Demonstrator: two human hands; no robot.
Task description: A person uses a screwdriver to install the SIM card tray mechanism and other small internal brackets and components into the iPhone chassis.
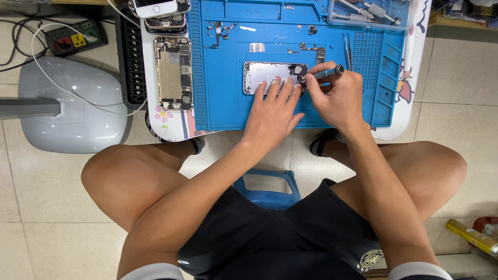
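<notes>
Both hands are working over the blue mat (223, 111), so let's place everything from there. The left hand (272, 111) is lying flat near the mat's middle, fingers spread and pressing down on a silver phone shell (264, 72); nothing is clasped, it is just pinning the shell in place. The right hand (337, 98) is sitting just right of the shell, its grip pinched tight around a small screwdriver (329, 72), whose tip is pointing into the shell's right end.

Open room on the mat is lying to the left of the shell and along the near edge. Tweezers (346, 49) are resting just right of the hands, beside the mat's grid of little compartments. Small loose parts (218, 30) are lying toward the far left corner. A clear tray of tools (363, 13) is sitting at the far right corner.

Left of the mat, an opened phone (174, 72) is lying face up on the white counter (420, 88), which is showing cartoon prints at its near corners. Further left, a power strip (75, 37) is lying on the tiled floor, its coloured sockets showing. A yellow tube (469, 236) is lying on the floor, well off to the near right.
</notes>
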